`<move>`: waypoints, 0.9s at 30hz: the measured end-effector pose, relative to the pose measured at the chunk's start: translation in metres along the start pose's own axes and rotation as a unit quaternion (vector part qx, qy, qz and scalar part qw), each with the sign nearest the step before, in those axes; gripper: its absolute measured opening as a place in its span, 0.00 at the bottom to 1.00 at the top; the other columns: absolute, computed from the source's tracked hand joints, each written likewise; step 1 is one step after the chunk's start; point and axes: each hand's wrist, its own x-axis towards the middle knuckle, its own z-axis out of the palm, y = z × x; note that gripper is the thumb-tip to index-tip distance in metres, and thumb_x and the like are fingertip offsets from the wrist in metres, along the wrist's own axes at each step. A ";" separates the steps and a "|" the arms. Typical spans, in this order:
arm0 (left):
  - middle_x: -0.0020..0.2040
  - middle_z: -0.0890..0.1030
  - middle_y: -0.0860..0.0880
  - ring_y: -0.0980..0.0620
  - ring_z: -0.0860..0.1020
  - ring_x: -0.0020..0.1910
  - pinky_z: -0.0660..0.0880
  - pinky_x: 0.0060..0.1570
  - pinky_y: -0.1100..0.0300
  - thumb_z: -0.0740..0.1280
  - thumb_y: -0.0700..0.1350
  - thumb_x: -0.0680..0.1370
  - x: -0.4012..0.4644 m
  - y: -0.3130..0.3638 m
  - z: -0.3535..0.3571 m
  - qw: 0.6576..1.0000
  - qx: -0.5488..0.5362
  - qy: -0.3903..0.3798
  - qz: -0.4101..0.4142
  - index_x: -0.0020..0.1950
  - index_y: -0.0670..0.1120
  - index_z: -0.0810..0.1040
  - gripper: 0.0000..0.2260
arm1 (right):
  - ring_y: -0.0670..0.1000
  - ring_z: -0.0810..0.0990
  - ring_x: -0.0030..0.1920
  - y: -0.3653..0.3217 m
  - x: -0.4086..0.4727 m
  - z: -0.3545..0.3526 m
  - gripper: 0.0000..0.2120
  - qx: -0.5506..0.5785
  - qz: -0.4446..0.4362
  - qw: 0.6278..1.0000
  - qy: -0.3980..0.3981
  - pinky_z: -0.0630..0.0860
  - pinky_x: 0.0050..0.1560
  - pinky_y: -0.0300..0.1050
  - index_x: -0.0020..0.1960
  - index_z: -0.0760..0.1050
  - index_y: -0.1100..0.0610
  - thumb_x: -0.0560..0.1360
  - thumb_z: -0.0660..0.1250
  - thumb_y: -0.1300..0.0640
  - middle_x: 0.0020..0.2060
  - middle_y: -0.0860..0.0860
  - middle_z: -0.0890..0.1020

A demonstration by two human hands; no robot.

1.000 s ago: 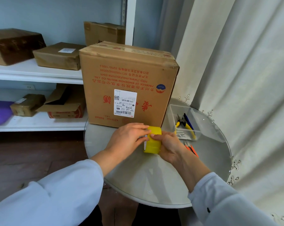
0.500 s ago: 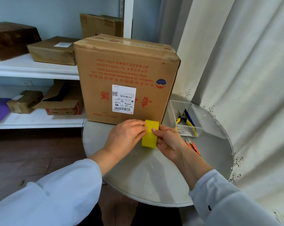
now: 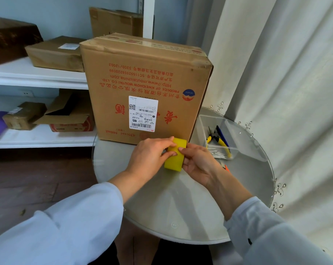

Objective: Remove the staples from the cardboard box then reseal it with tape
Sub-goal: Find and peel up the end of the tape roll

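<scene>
Both hands are gripping the yellow tape roll (image 3: 176, 156) just in front of the cardboard box (image 3: 144, 88): my left hand (image 3: 151, 156) is pinching its left side, my right hand (image 3: 198, 163) is curling round its right. Upside-down red print on the box is reading "PRODUCE OF KWEICHOW MOUTAI CO.,LTD."; its white shipping label (image 3: 143, 114) is showing "105". Right of the box, yellow-handled pliers (image 3: 218, 141) are lying in a clear tray (image 3: 204, 121).

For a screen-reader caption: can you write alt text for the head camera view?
Both hands, left hand and right hand, hold a yellow tape roll above a round glass table, in front of a printed cardboard box. A clear tray with pliers sits to the right.
</scene>
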 end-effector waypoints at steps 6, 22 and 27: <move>0.62 0.79 0.55 0.54 0.72 0.66 0.73 0.57 0.55 0.71 0.48 0.74 0.006 0.005 -0.003 0.999 0.041 -0.004 0.005 0.58 0.54 0.81 0.13 | 0.52 0.83 0.40 0.001 -0.001 0.000 0.11 0.017 -0.005 1.000 0.007 0.82 0.42 0.46 0.59 0.75 0.65 0.80 0.57 0.67 0.45 0.59 0.82; 0.45 0.80 0.50 0.51 0.75 0.45 0.76 0.32 0.54 0.62 0.49 0.77 0.011 -0.006 0.003 0.967 0.106 0.035 0.229 0.45 0.46 0.84 0.12 | 0.52 0.81 0.47 -0.007 0.001 -0.002 0.26 -0.020 0.048 0.998 0.028 0.79 0.49 0.45 0.63 0.74 0.61 0.82 0.48 0.43 0.48 0.56 0.83; 0.45 0.80 0.50 0.50 0.76 0.44 0.76 0.34 0.54 0.63 0.48 0.77 0.013 -0.005 0.007 0.965 0.099 0.031 0.241 0.44 0.45 0.82 0.11 | 0.51 0.83 0.45 -0.007 0.002 -0.006 0.26 -0.015 0.049 0.998 0.027 0.80 0.47 0.45 0.62 0.75 0.61 0.82 0.48 0.44 0.46 0.55 0.84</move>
